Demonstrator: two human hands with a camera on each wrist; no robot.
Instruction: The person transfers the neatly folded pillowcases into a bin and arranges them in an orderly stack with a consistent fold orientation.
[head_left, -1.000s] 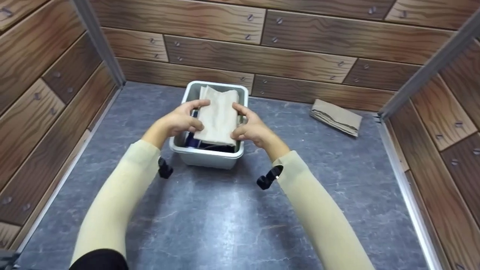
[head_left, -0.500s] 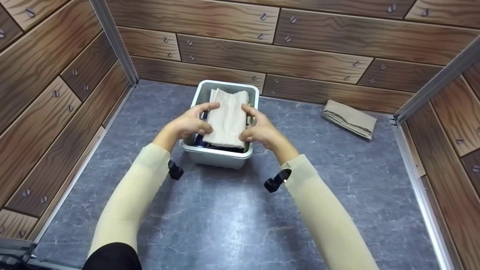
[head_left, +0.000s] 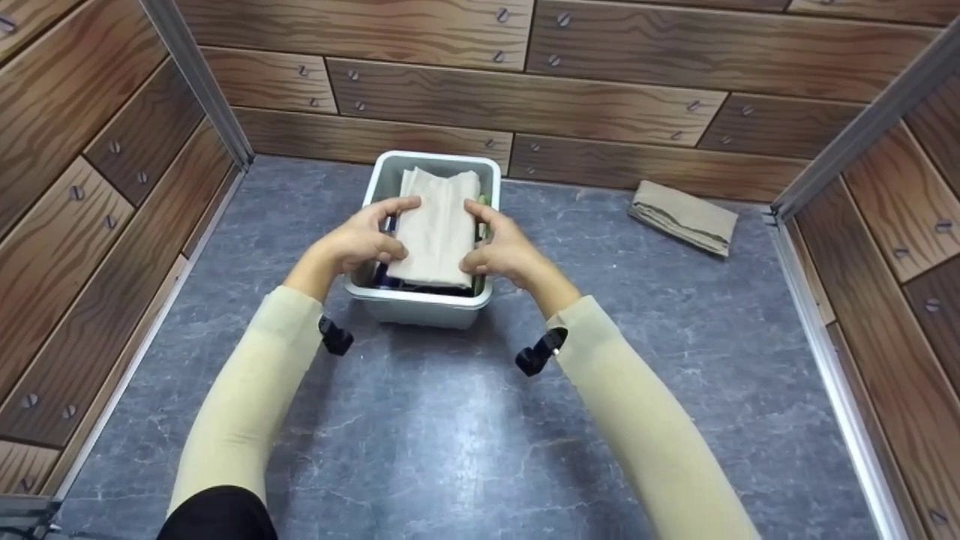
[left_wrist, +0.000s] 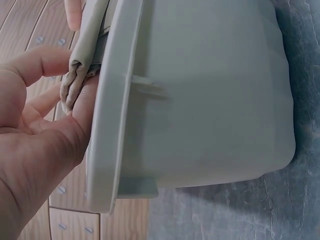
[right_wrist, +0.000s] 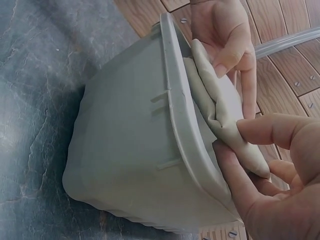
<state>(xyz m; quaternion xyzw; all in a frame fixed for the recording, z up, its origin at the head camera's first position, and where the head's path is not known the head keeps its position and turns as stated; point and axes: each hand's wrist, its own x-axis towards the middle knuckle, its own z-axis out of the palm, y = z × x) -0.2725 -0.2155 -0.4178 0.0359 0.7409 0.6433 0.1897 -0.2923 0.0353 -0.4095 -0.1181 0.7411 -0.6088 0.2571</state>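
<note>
A folded beige cloth (head_left: 437,232) lies level across the mouth of a light grey plastic bin (head_left: 420,298). My left hand (head_left: 358,240) pinches its left edge, thumb on top and other fingers underneath. From the opposite side my right hand (head_left: 506,251) holds the right edge the same way. In the right wrist view the cloth (right_wrist: 217,100) shows several thick folds close to the bin's rim. The left wrist view shows my fingertips under the cloth (left_wrist: 82,55), right by the rim. Dark blue and green things inside the bin are mostly hidden beneath the cloth.
A second folded cloth (head_left: 682,217), brownish beige, lies on the floor near the right back corner. Wood-patterned walls (head_left: 600,112) enclose the grey marbled floor (head_left: 450,420) at the back and on both sides. The bin stands close to the back wall.
The head view has shifted slightly. Both hands keep their hold on the cloth over the bin, with hardly any movement relative to it.
</note>
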